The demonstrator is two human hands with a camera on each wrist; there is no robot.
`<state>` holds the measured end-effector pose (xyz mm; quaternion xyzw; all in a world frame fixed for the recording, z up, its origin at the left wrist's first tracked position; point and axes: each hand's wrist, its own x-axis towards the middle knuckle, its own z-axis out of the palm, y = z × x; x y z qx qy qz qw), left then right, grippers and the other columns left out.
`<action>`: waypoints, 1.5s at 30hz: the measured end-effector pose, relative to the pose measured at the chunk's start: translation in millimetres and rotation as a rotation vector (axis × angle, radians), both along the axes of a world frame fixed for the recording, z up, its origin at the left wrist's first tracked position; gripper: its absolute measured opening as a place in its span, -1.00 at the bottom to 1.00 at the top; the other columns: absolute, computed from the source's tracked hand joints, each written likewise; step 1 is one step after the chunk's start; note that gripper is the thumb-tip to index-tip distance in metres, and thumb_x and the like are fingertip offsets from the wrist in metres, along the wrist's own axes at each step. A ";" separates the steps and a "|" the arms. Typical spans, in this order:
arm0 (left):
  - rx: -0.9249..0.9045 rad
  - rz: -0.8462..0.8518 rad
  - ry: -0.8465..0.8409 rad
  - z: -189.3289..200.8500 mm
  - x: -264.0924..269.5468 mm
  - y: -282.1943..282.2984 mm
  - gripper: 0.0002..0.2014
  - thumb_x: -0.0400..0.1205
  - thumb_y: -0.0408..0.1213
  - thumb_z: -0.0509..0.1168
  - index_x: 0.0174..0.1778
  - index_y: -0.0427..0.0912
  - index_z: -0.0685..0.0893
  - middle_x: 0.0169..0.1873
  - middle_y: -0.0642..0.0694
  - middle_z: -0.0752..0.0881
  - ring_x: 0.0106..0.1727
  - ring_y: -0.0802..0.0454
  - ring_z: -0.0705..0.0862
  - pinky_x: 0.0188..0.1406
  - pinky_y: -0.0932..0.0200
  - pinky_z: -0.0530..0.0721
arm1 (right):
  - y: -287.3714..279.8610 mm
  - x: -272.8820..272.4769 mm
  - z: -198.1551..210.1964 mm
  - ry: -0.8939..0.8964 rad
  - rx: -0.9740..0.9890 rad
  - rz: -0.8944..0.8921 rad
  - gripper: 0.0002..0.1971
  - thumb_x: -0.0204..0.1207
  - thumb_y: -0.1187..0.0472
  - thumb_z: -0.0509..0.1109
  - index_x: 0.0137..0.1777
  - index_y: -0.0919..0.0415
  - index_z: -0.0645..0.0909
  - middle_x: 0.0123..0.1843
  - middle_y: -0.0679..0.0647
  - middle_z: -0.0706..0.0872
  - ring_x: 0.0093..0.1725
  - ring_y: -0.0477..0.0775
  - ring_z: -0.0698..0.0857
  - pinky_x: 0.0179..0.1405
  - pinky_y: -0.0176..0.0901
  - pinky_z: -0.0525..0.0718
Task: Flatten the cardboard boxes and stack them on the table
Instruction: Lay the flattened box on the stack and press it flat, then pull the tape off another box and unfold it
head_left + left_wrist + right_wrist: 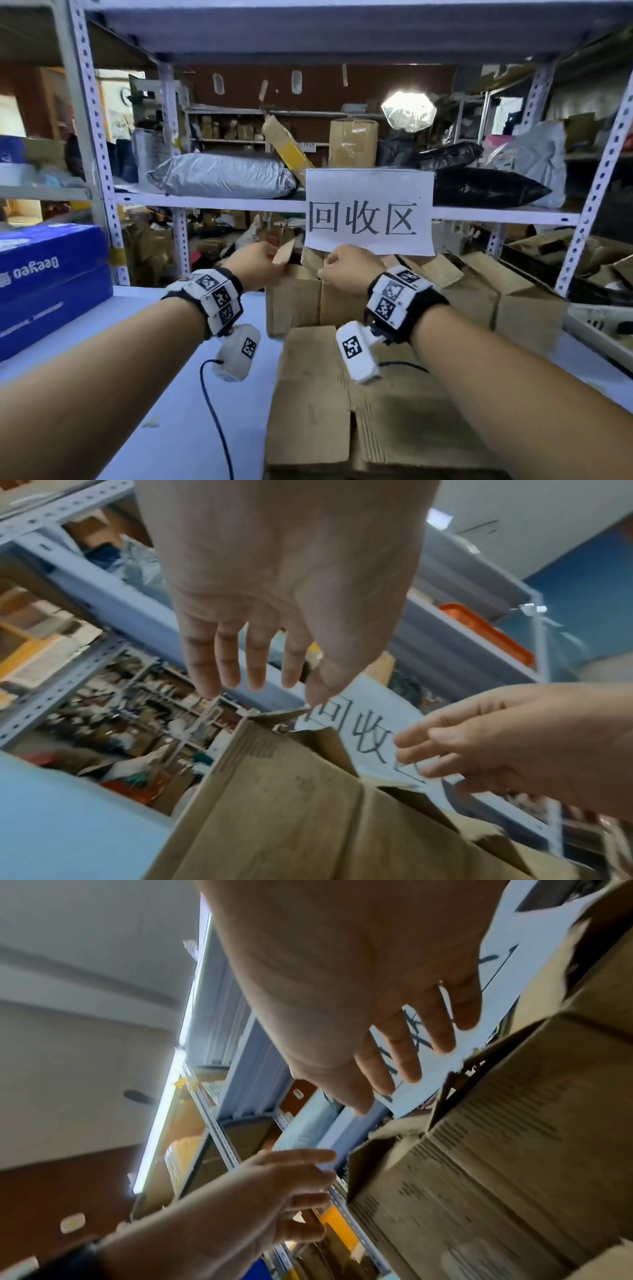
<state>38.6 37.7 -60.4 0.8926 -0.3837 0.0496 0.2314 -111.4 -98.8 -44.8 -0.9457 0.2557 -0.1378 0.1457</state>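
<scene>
An upright brown cardboard box [294,301] stands on the white table [164,394] with its top flaps raised. My left hand [258,262] hovers at the left flap, fingers straight [240,664], holding nothing. My right hand [347,269] is level with the box's top right, fingers likewise extended [404,1047] and empty. From the left wrist, the box [291,804] lies just below both hands. In the right wrist view the box [514,1164] fills the right side. A stack of flattened cardboard [325,411] lies in front of the box, under my right forearm.
A blue carton [51,281] sits at the table's left. More upright cardboard boxes [513,301] stand to the right. A paper sign [370,212] hangs from the shelf rail just above the hands. Perforated shelf posts [589,205] flank the table, and a grey tray [599,329] sits at far right.
</scene>
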 end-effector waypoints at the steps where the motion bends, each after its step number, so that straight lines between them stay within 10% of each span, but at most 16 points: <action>1: -0.013 0.016 0.039 -2.3 8.9 -7.0 -0.64 0.67 -0.05 0.27 0.32 -0.10 0.70 0.11 -0.14 0.78 0.03 -0.11 0.72 -0.20 0.16 0.56 | -2.6 15.2 0.5 0.048 -0.057 -0.031 -0.66 0.45 -0.16 0.32 -0.16 0.15 0.60 0.05 0.19 0.69 0.22 0.33 0.59 0.20 0.08 0.60; 9: -0.064 0.048 0.246 -16.1 37.6 -40.8 -0.74 0.71 -0.10 0.25 0.06 -0.23 0.69 -0.23 -0.15 0.73 -0.26 -0.10 0.73 -0.37 0.12 0.71 | -23.3 79.6 -11.7 0.236 -0.206 -0.089 -0.43 0.39 -0.51 0.17 -0.12 0.03 0.49 0.10 0.15 0.54 0.34 0.29 0.38 0.07 0.16 0.25; 13: -0.169 0.138 0.033 -7.0 38.4 -35.8 -0.69 0.80 -0.24 0.12 0.13 -0.37 0.70 0.05 -0.37 0.76 0.10 -0.36 0.74 0.04 -0.09 0.68 | -13.0 76.8 -11.5 0.178 -0.310 -0.159 -0.78 0.56 -0.08 0.13 -0.07 0.02 0.49 0.30 0.17 0.58 0.37 0.30 0.33 0.22 0.17 0.25; 18: -0.272 0.216 -0.021 40.1 32.0 -14.7 -0.70 0.78 -0.25 0.10 -0.21 -0.28 0.58 -0.16 -0.29 0.69 -0.13 -0.27 0.67 -0.10 -0.03 0.60 | -2.8 78.3 20.5 0.028 -0.019 -0.122 -0.71 0.68 0.15 0.13 0.22 0.15 0.65 0.38 0.24 0.64 0.42 0.30 0.51 0.39 0.09 0.40; 20: -0.283 0.213 -0.075 61.0 26.5 -1.6 -0.66 0.79 -0.22 0.11 -0.10 -0.37 0.68 -0.05 -0.34 0.75 -0.01 -0.34 0.73 -0.10 -0.04 0.59 | 2.4 70.8 36.9 -0.048 0.198 -0.005 -0.70 0.73 0.24 0.16 0.30 0.34 0.64 0.34 0.30 0.66 0.31 0.27 0.65 0.23 -0.07 0.58; 22: -0.318 0.217 -0.081 80.5 16.6 11.4 -0.62 0.79 -0.15 0.10 0.05 -0.36 0.73 0.03 -0.37 0.77 0.08 -0.37 0.74 -0.02 -0.08 0.65 | 9.3 61.5 49.1 -0.130 0.393 0.068 -0.79 0.75 0.29 0.16 -0.05 0.26 0.59 0.05 0.27 0.66 -0.14 0.12 0.70 -0.25 -0.20 0.68; 25: -0.313 0.224 -0.135 102.8 -11.2 29.5 -0.64 0.81 -0.15 0.09 -0.02 -0.32 0.68 -0.02 -0.38 0.72 0.01 -0.34 0.69 -0.01 -0.09 0.61 | 27.2 42.2 62.7 -0.281 0.811 0.022 -0.89 0.77 0.34 0.11 0.02 0.27 0.43 -0.15 0.27 0.59 -0.49 0.11 0.61 -0.63 -0.16 0.48; 30: -0.603 0.132 -0.057 103.5 -71.8 58.2 -0.81 0.72 -0.01 0.19 0.08 -0.02 0.59 -0.07 -0.07 0.72 -0.04 -0.11 0.67 -0.05 0.00 0.61 | 41.3 -18.6 64.9 -0.506 1.083 0.097 -0.70 0.81 0.07 0.12 0.37 0.25 0.44 0.28 0.30 0.67 -0.22 0.24 0.76 -0.30 0.12 0.78; 34: -0.839 -0.112 0.188 75.7 -131.0 75.3 -0.44 0.69 0.32 0.21 0.60 0.31 0.35 0.08 0.23 0.62 0.08 0.21 0.68 -0.17 0.09 0.72 | 41.0 -83.8 53.1 -0.652 0.959 0.118 -0.74 0.80 -0.03 0.14 0.34 0.07 0.48 0.16 0.21 0.65 -0.25 0.20 0.80 -0.30 0.21 0.84; 37: -0.981 -0.213 0.368 55.0 -166.2 83.3 -0.39 0.59 0.48 0.13 0.57 0.48 0.33 0.01 0.47 0.69 -0.02 0.30 0.78 -0.19 0.10 0.76 | 42.7 -130.7 34.3 -0.759 0.857 0.089 -0.81 0.78 -0.08 0.17 0.22 -0.14 0.58 0.11 0.09 0.73 -0.13 0.10 0.79 -0.25 0.21 0.85; 40: -1.047 -0.220 0.436 39.3 -185.7 84.1 -0.34 0.60 0.49 0.11 0.65 0.46 0.28 0.18 0.31 0.67 -0.03 0.14 0.84 -0.35 0.03 0.83 | 44.4 -164.4 10.0 -0.935 0.699 0.124 -0.70 0.79 -0.01 0.19 0.00 -0.45 0.68 0.06 -0.28 0.81 0.04 -0.23 0.77 0.10 0.15 0.79; 45: -0.922 -0.207 0.393 18.1 -194.2 67.9 -0.60 0.59 0.18 0.37 0.35 0.27 0.64 0.20 0.09 0.71 -0.01 0.21 0.77 -0.19 0.00 0.85 | 39.9 -188.4 -17.9 -1.124 0.532 0.139 -0.76 0.76 0.17 0.28 0.14 -0.20 0.71 0.20 -0.09 0.80 0.22 -0.09 0.73 0.26 -0.05 0.66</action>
